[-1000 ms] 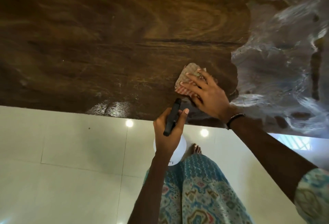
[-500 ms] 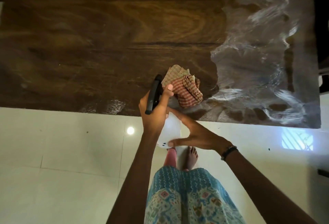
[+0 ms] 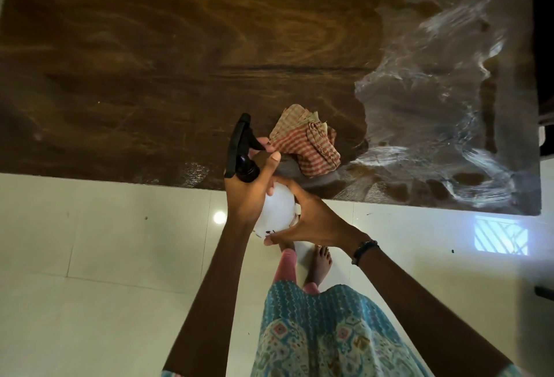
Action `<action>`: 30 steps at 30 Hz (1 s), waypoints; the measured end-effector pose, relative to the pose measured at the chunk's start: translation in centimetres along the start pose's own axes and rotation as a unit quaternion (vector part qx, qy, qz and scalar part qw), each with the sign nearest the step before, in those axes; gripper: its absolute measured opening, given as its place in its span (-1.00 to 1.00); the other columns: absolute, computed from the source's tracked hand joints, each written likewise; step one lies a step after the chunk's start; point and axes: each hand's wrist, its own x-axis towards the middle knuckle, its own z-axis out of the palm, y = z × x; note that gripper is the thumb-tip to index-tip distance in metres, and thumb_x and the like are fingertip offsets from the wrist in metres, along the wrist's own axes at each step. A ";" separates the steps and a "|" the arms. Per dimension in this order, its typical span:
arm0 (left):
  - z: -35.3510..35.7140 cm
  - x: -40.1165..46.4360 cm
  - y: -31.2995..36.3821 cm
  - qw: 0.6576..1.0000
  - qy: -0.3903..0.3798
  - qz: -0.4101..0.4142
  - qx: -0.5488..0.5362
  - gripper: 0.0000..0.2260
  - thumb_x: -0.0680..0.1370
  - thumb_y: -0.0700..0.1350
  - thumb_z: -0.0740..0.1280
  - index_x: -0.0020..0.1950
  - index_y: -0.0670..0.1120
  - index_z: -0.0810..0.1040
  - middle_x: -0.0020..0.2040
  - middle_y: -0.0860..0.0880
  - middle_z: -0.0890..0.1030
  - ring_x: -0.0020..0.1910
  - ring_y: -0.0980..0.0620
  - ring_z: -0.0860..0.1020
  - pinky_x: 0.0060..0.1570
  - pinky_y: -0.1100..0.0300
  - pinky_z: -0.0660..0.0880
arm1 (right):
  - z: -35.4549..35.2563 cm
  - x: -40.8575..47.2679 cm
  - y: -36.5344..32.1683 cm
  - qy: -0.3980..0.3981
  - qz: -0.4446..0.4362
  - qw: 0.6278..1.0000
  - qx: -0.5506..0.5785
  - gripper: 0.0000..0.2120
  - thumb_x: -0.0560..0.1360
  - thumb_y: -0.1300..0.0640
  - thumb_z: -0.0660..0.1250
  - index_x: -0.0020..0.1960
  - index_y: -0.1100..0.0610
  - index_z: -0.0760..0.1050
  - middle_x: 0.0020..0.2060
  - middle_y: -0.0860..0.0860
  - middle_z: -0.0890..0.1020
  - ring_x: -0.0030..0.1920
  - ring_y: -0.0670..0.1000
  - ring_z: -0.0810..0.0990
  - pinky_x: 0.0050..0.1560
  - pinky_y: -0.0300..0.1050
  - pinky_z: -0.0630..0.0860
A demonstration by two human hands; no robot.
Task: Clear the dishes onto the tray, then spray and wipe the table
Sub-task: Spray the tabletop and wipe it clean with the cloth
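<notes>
A white spray bottle (image 3: 277, 210) with a black trigger head (image 3: 239, 148) is held just off the near edge of the dark wooden table (image 3: 150, 61). My left hand (image 3: 248, 187) grips its neck, fingers at the trigger. My right hand (image 3: 311, 220) cups the bottle's body from the right and below. A crumpled red-and-tan checked cloth (image 3: 305, 142) lies loose on the table just beyond the bottle, touched by neither hand. No dishes or tray are in view.
Clear crinkled plastic sheeting (image 3: 443, 91) covers the table's right part. A wet patch (image 3: 195, 171) shines near the front edge. White floor tiles (image 3: 90, 256) lie below, with my bare feet and patterned blue garment (image 3: 323, 331).
My right hand has let go of the cloth and moved back onto the spray bottle's body. My left hand has lifted the bottle toward the table edge. The cloth now lies bunched.
</notes>
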 end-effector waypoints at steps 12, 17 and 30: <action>0.0 -3.7 -6.3 0.987 -0.004 0.026 0.158 -0.82 0.41 -0.07 0.47 -0.13 -0.14 0.57 -0.40 0.10 0.54 -0.41 0.10 0.52 -0.29 0.37 0.44 | -10.4 6.8 0.2 0.031 -0.106 0.854 -0.508 -0.26 0.47 -0.34 0.01 0.54 0.01 0.09 0.54 0.02 0.11 0.55 0.12 -0.02 0.50 0.22 -0.07; -0.2 -4.5 -9.1 0.975 -0.057 0.018 0.212 -0.82 0.42 -0.06 0.47 -0.19 -0.09 0.51 -0.42 0.11 0.51 -0.38 0.09 0.52 -0.21 0.16 0.50 | -11.9 7.8 2.1 -0.002 -0.116 0.848 -0.517 -0.42 0.55 -0.22 -0.06 0.51 -0.03 0.18 0.52 0.00 0.21 0.54 0.11 0.03 0.52 0.13 -0.02; -0.6 -4.9 -11.0 0.964 -0.009 0.016 0.267 -0.72 0.44 0.09 0.43 -0.05 -0.10 0.55 -0.26 -0.03 0.63 -0.26 -0.02 0.60 -0.20 0.14 0.56 | -11.2 6.8 2.6 0.070 -0.112 0.826 -0.547 -0.51 0.57 -0.13 0.04 0.45 0.00 0.32 0.46 0.08 0.32 0.47 0.32 0.14 0.46 0.22 0.08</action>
